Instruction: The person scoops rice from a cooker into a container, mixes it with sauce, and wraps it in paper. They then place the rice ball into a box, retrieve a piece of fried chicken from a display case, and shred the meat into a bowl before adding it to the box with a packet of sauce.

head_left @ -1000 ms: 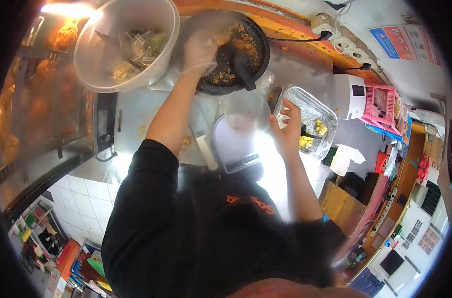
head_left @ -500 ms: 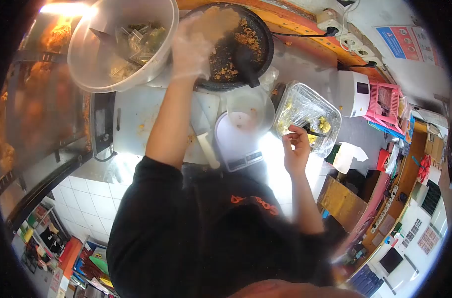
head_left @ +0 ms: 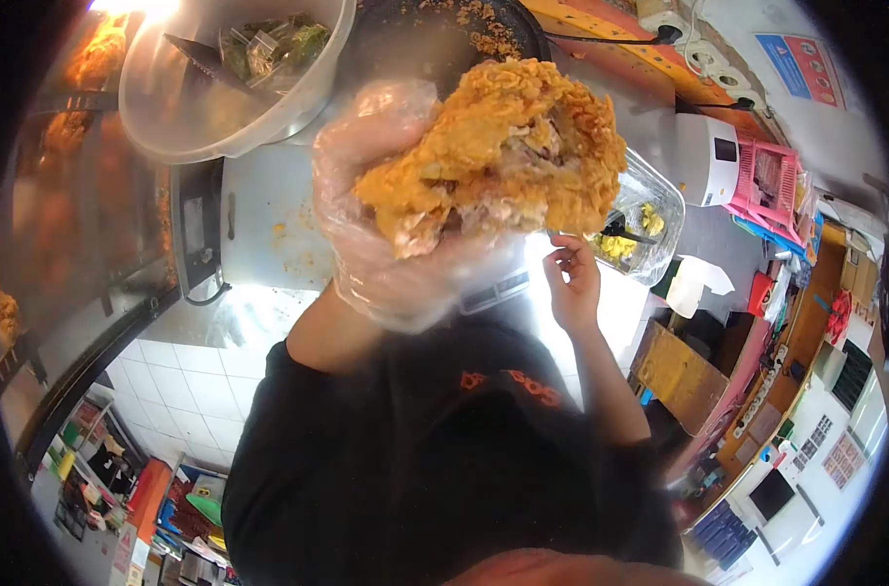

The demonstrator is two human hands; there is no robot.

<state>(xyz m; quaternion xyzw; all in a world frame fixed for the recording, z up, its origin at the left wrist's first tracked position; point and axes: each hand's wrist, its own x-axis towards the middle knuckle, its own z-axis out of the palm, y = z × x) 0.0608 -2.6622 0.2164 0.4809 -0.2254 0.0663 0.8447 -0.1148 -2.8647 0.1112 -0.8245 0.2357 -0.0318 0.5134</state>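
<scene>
My left hand [head_left: 376, 225], in a clear plastic glove, grips a large piece of fried chicken [head_left: 523, 146] close to the camera. The golden crust is broken, and pale meat shows along its lower side. My bare right hand [head_left: 573, 288] is beside the near edge of a clear plastic-lined tray [head_left: 664, 195]; its fingers are curled toward the thumb, with nothing visible in them. Yellow pieces and a black-handled utensil [head_left: 620, 231] lie in the tray. Behind the chicken is a round black pan [head_left: 386, 39] with brown crumbs. The kitchen scale [head_left: 493, 293] is mostly hidden.
A big translucent bowl [head_left: 151, 107] with green-and-clear packets stands at the far left, beside a lit glass cabinet [head_left: 83, 225] of fried food. Crumbs dot the white cutting board [head_left: 269, 215]. At right are a white device [head_left: 703, 161] and a pink basket [head_left: 762, 181].
My left hand has lifted the fried chicken from over the black pan toward the camera, turning it so the broken side shows. My right hand has stayed by the tray almost unmoved.
</scene>
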